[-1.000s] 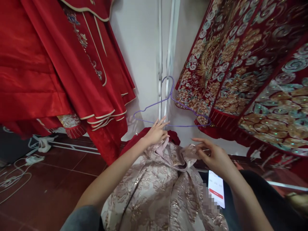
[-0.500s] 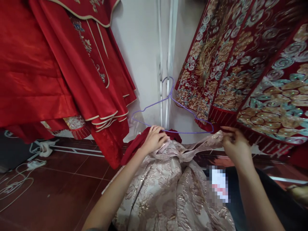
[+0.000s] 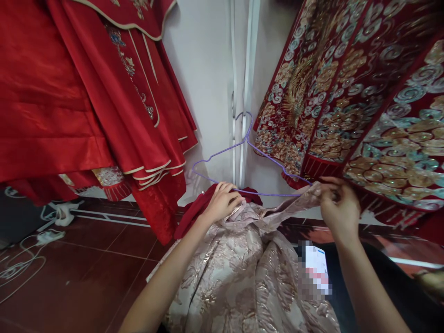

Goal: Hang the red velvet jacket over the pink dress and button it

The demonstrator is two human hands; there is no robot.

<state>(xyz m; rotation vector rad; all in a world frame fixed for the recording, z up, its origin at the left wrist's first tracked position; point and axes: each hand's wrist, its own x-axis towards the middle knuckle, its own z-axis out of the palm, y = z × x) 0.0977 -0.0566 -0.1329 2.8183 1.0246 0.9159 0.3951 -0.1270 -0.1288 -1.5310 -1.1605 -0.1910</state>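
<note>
Left hand (image 3: 222, 203): closed on the neckline of the pink brocade garment (image 3: 236, 273), knuckles touching the bottom wire of the purple hanger (image 3: 243, 143), which rises at twelve o'clock from it against the wall. Right hand (image 3: 338, 208): well apart at three o'clock, pinching the garment's shoulder edge beside the hanger's right tip.

Assessment: both grips belong on seams rather than the brocade face, with the cloth kept level so neither side slides off the wire.

Count: one hanger, one pink garment, one phone (image 3: 317, 273) on my lap at five o'clock, two hands. Red robes (image 3: 86, 92) hang at ten o'clock and embroidered panels (image 3: 364, 92) at two. Their layers overlap, so the number is uncertain.
</note>
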